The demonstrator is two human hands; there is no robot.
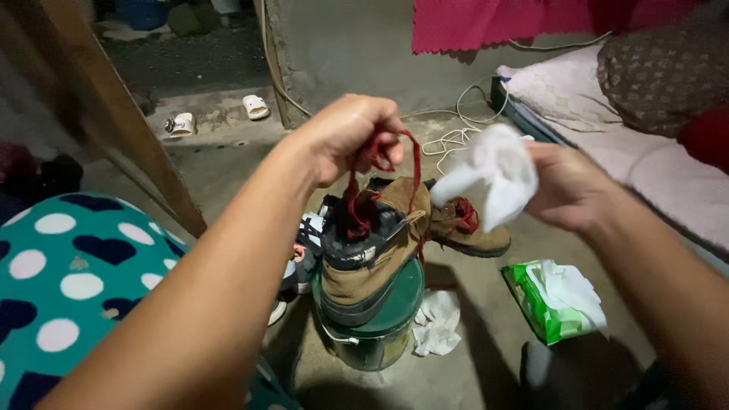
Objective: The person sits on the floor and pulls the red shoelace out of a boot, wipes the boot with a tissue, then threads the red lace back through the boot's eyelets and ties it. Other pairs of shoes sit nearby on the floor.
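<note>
While the left hand grips red laces, the right hand pinches a wipe above concrete floor.

Both forearms are bare, with no sleeves, watch, rings or bracelets showing on the left hand or the right hand. Left of the left forearm, the person's clothing is teal fabric printed with white dots and dark navy hearts.
</note>
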